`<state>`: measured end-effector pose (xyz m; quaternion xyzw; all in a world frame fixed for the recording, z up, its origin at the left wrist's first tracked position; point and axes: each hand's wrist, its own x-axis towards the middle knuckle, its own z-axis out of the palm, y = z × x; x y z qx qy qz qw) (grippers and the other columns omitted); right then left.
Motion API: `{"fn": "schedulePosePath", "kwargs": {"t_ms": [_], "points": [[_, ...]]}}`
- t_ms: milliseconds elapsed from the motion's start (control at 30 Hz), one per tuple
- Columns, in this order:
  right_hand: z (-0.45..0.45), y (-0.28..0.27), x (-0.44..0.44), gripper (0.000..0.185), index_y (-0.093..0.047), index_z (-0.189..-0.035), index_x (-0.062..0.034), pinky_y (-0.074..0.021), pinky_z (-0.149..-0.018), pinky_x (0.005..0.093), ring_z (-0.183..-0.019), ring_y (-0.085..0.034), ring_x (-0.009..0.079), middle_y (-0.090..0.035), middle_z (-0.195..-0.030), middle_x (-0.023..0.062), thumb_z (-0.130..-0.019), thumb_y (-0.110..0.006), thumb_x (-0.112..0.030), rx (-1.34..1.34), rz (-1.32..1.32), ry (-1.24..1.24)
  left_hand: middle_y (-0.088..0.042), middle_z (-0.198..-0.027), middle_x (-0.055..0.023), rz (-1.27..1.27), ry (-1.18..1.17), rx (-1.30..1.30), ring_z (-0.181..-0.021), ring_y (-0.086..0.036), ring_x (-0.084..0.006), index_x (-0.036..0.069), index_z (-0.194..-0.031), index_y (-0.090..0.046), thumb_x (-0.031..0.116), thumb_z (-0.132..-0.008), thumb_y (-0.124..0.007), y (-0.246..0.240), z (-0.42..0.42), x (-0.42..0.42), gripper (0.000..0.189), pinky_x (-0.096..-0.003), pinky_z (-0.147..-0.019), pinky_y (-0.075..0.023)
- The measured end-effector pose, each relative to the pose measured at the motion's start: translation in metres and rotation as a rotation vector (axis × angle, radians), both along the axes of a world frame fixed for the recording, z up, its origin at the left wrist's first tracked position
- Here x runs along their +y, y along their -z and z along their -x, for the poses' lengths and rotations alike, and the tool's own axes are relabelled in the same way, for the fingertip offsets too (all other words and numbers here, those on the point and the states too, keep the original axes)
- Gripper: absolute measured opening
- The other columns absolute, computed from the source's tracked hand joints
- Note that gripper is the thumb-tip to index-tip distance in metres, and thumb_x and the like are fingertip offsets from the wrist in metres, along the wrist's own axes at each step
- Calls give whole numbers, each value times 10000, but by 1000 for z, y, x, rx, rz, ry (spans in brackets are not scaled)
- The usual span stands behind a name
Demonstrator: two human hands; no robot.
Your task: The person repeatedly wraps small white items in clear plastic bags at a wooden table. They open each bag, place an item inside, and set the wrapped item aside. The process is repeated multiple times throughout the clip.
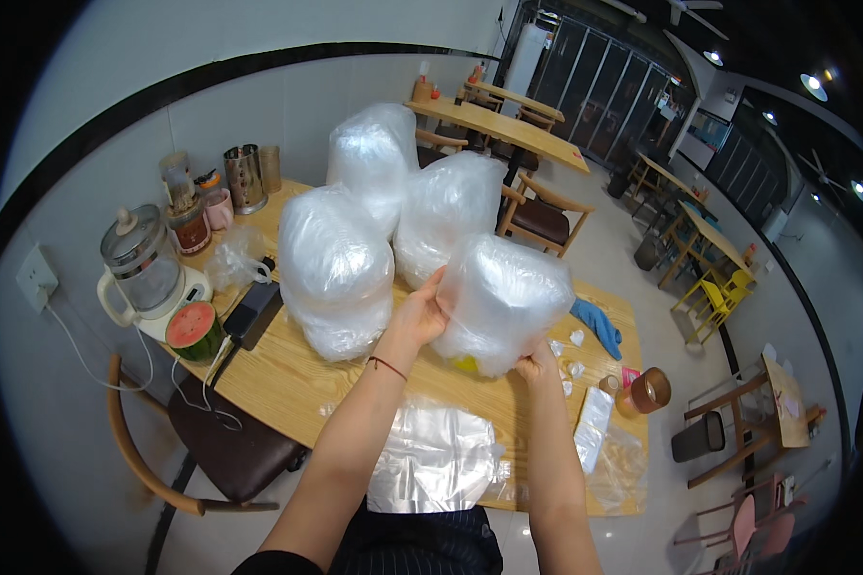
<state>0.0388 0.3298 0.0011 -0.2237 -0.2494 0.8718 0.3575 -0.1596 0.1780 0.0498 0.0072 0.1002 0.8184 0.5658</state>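
Observation:
Between my two hands is a bulging clear plastic bag (507, 295), filled with crumpled-looking clear plastic. My left hand (424, 310) grips its left side, fingers partly behind the film. Low on its right side, my right hand (536, 361) pinches the bag near its bottom edge. Something yellow shows through the bag's underside. Three similar stuffed bags stand behind and to the left: a near one (336, 273), a middle one (449, 212) and a far one (375, 162). Flat clear plastic bags (435, 460) lie stacked at the table's near edge, below my forearms.
On the wooden table (302, 388) stand a glass kettle (144, 266), a cut watermelon (194, 330), a black power adapter (253, 315) with cables, and jars. At right lie a blue cloth (597, 329), a folded plastic bundle (593, 428) and an amber cup (645, 392). Chairs stand nearby.

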Motion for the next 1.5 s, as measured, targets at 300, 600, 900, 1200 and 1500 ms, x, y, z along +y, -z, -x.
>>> {"fn": "schedulePosePath", "kwargs": {"t_ms": [300, 600, 900, 1200, 1500], "points": [[-7, -33, 48, 245, -591, -1094, 7, -592, -631, 366, -820, -672, 197, -677, -968, 128, -971, -554, -201, -449, -474, -203, -667, -1077, -93, 242, -141, 487, -918, -671, -189, 21, -1198, -562, 92, -988, -498, -10, 13, 29, 230, -329, -771, -587], [13, 20, 18, 302, -550, -1168, 13, -592, -749, 394, -909, -672, 232, -664, -1068, 130, -988, -530, -230, -75, -68, -82, -662, -984, -62, 223, -109, 380, -751, -642, -144, 4, -1148, -583, 27, -942, -543, 19, 10, 14, 211, -259, -634, -556], [-21, -5, -11, 215, -609, -974, 17, -463, -571, 261, -680, -596, 124, -667, -859, 82, -807, -494, 88, -390, -724, 275, -627, -998, -59, 287, -235, 613, -839, -585, -119, 7, -1116, -573, 42, -937, -559, -8, -32, -34, 183, -252, -748, -506], [-16, 1, -43, 107, -642, -900, 29, -491, -632, 324, -663, -604, 188, -659, -746, 109, -825, -566, 26, -794, -1196, 392, -622, -948, -70, 494, -435, 1040, -703, -588, -102, -7, -1027, -625, 42, -934, -552, 37, -35, -31, 128, -246, -631, -500], [-88, -43, -156, 100, -694, -886, -25, -495, -702, 315, -810, -609, 212, -637, -925, 106, -812, -724, -85, -878, -1345, -130, -641, -893, -69, 637, -277, 1571, -811, -595, -131, -17, -1083, -645, 110, -875, -656, 47, -59, -122, 245, -268, -729, -496]]}}
